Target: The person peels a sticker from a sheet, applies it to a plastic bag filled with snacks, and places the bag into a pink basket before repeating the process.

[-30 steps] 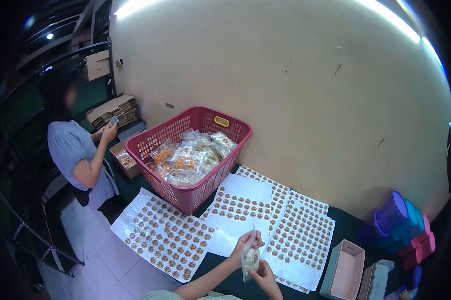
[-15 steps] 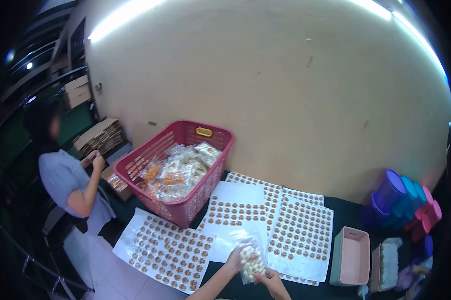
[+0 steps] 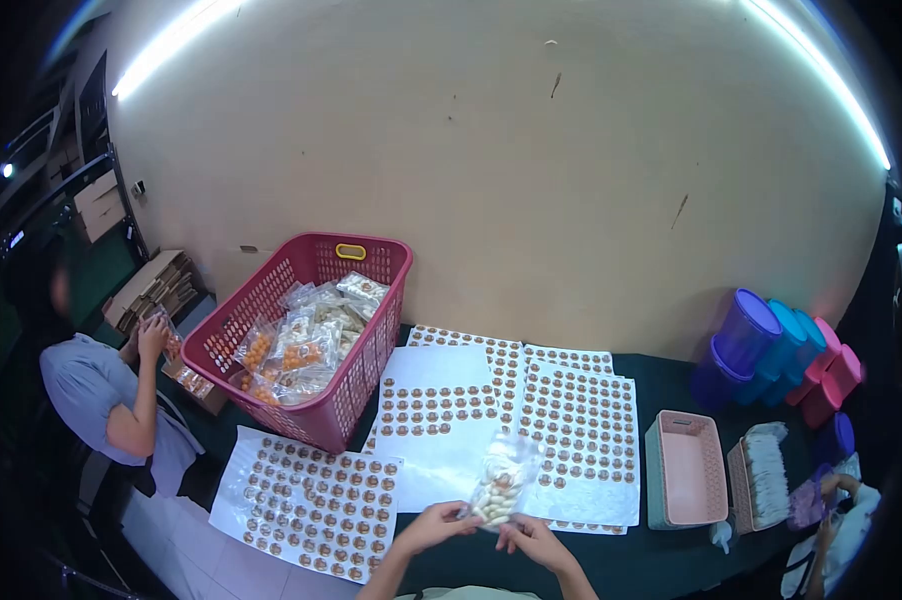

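Observation:
A clear plastic bag of pale, rounded pieces (image 3: 501, 484) hangs between my two hands, over the sticker sheets. My left hand (image 3: 437, 526) pinches its lower left corner. At the lower right edge, the fingers of my right hand (image 3: 533, 541) are closed on the same bag. Its upper part is see-through and looks loosely filled. Beneath and beyond it lie white sheets of round brown stickers (image 3: 581, 430). Another sticker sheet (image 3: 306, 500) lies to the left, nearer the table's front edge.
A dark red basket (image 3: 371, 330) holds several filled bags. To the right stand a pink basket (image 3: 693, 470), a basket of white packets (image 3: 768, 475) and stacked colored containers (image 3: 751, 320). A co-worker (image 3: 111, 390) stands left, holding a small bag. Another person (image 3: 846, 530) is at far right.
The camera view has shifted right. My hands have moved to the bag's lower end, and the bag now tips away from me. The left co-worker's hands now show a bag with orange contents.

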{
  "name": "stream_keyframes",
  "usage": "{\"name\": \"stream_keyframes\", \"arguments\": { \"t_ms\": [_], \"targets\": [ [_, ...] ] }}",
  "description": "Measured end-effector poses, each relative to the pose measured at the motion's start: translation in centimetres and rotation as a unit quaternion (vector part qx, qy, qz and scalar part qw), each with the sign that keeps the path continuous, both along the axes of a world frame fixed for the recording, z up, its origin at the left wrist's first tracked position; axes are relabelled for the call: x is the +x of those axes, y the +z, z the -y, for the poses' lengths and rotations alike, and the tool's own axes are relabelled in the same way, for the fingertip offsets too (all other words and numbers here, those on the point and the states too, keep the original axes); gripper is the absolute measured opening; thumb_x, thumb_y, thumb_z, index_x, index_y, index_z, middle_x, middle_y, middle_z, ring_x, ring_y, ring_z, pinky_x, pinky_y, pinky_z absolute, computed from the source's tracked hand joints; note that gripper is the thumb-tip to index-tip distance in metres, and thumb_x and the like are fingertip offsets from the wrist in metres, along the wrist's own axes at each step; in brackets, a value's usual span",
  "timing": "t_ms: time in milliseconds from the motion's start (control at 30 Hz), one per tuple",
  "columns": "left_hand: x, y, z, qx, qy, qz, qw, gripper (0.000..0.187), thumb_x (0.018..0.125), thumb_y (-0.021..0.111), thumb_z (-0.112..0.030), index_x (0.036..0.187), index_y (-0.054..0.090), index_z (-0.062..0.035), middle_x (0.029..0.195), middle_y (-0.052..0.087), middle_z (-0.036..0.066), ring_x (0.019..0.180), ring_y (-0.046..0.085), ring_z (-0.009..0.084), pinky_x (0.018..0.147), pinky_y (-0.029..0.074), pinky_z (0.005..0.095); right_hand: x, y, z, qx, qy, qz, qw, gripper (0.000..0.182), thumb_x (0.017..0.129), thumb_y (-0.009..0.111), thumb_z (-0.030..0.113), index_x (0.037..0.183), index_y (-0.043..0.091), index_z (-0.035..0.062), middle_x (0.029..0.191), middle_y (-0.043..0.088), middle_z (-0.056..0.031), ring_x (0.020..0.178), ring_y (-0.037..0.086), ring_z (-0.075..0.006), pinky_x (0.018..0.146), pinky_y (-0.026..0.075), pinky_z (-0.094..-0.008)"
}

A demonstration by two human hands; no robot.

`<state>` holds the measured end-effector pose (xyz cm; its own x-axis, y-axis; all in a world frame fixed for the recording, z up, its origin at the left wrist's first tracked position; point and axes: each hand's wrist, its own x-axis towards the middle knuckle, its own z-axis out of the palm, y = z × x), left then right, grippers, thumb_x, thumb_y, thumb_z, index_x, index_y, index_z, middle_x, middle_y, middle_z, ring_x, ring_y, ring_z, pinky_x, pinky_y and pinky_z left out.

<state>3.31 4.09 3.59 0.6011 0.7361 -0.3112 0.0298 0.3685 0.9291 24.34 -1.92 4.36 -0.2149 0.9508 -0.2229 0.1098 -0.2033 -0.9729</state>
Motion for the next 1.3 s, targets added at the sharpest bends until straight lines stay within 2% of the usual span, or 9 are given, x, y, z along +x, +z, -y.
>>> {"name": "stream_keyframes", "arguments": {
  "t_ms": [100, 167, 300, 433, 633, 900, 1100, 1233, 1300],
  "targets": [
    [-3.1, 2.0, -1.8, -0.036, -0.074, -0.104, 0.991, 0.039, 0.081, 0.061, -0.031, 0.1, 0.058, 0.0026, 0.088, 0.061, 0.006, 0.076, 0.057, 0.0092, 0.071, 0.046, 0.0213, 1.1, 0.2, 0.2, -0.085, 0.063, -0.01, 0.994, 0.028, 0.086, 0.053, 0.023, 0.099, 0.054, -0.0024, 0.072, 0.062, -0.0072, 0.06, 0.053, -0.0085, 0.057, 0.043, -0.0208],
    [-4.4, 2.4, -3.3, -0.009, -0.014, -0.101, 0.995, 0.041, 0.081, 0.06, -0.034, 0.1, 0.058, 0.003, 0.087, 0.061, 0.006, 0.077, 0.057, 0.0096, 0.07, 0.047, 0.0214, 2.4, -0.8, 0.3, -0.091, 0.065, 0.028, 0.993, 0.032, 0.085, 0.054, 0.023, 0.104, 0.053, -0.0027, 0.074, 0.062, -0.0075, 0.062, 0.053, -0.0086, 0.058, 0.043, -0.0209],
    [-5.2, 5.2, -7.7, 0.128, 0.304, 0.053, 0.943, 0.028, 0.085, 0.054, -0.024, 0.098, 0.056, 0.0013, 0.085, 0.059, 0.005, 0.075, 0.058, 0.0119, 0.073, 0.05, 0.0272, 3.3, -0.8, 0.4, -0.091, -0.018, 0.01, 0.996, 0.031, 0.084, 0.056, 0.019, 0.105, 0.052, -0.0042, 0.079, 0.061, -0.0087, 0.071, 0.057, -0.0108, 0.062, 0.045, -0.022],
    [-7.0, 11.5, -14.8, 0.162, 0.387, 0.106, 0.902, 0.034, 0.088, 0.049, -0.035, 0.105, 0.05, -0.0054, 0.09, 0.058, 0.004, 0.071, 0.058, 0.0105, 0.055, 0.044, 0.0168, 3.4, -1.5, 0.4, -0.081, -0.027, 0.018, 0.996, 0.032, 0.084, 0.057, 0.018, 0.105, 0.052, -0.0052, 0.08, 0.06, -0.0088, 0.073, 0.057, -0.0111, 0.063, 0.045, -0.0225],
    [-7.7, 6.0, -17.7, 0.16, 0.346, -0.024, 0.924, 0.047, 0.088, 0.05, -0.032, 0.122, 0.036, -0.0028, 0.103, 0.057, 0.009, 0.078, 0.058, 0.0129, 0.061, 0.045, 0.0209, 4.0, -2.7, 0.6, -0.07, -0.03, 0.039, 0.996, 0.03, 0.083, 0.058, 0.019, 0.103, 0.053, -0.0029, 0.078, 0.06, -0.0059, 0.069, 0.055, -0.0091, 0.063, 0.045, -0.0219],
    [-8.1, -5.7, -7.4, 0.06, 0.226, -0.063, 0.97, 0.035, 0.087, 0.051, -0.023, 0.116, 0.044, -0.0037, 0.1, 0.059, 0.008, 0.082, 0.058, 0.0138, 0.065, 0.043, 0.0193, 3.6, -3.5, 0.6, -0.052, -0.128, 0.05, 0.989, 0.025, 0.082, 0.059, 0.024, 0.073, 0.058, 0.0012, 0.056, 0.055, -0.0013, 0.053, 0.049, -0.006, 0.049, 0.037, -0.0205],
    [-5.4, -6.5, -1.5, -0.033, 0.217, -0.112, 0.969, 0.031, 0.086, 0.052, -0.022, 0.111, 0.048, -0.0035, 0.098, 0.06, 0.008, 0.084, 0.058, 0.0141, 0.067, 0.045, 0.0215, 3.2, -1.6, -1.5, -0.021, -0.209, 0.026, 0.977, 0.034, 0.085, 0.054, 0.029, 0.064, 0.056, 0.0021, 0.05, 0.048, 0.0012, 0.046, 0.042, -0.0053, 0.045, 0.033, -0.0202],
    [-5.8, -3.4, -4.5, 0.089, 0.233, -0.03, 0.968, 0.029, 0.087, 0.052, -0.02, 0.11, 0.049, -0.0023, 0.096, 0.06, 0.008, 0.083, 0.059, 0.0147, 0.069, 0.045, 0.0225, 3.3, -1.9, -2.3, 0.059, -0.187, -0.075, 0.978, 0.02, 0.087, 0.052, 0.018, 0.086, 0.058, -0.0011, 0.07, 0.057, -0.003, 0.061, 0.051, -0.0065, 0.057, 0.042, -0.0205],
    [-6.5, 0.7, -6.8, 0.136, 0.281, -0.027, 0.95, 0.032, 0.087, 0.051, -0.018, 0.114, 0.045, -0.0018, 0.097, 0.059, 0.008, 0.085, 0.057, 0.0141, 0.068, 0.045, 0.0232, 3.7, -0.3, -2.7, 0.03, -0.11, -0.068, 0.991, 0.03, 0.084, 0.054, 0.011, 0.111, 0.046, -0.0004, 0.091, 0.057, -0.0089, 0.076, 0.055, -0.0114, 0.066, 0.045, -0.0224]
  ]
}}
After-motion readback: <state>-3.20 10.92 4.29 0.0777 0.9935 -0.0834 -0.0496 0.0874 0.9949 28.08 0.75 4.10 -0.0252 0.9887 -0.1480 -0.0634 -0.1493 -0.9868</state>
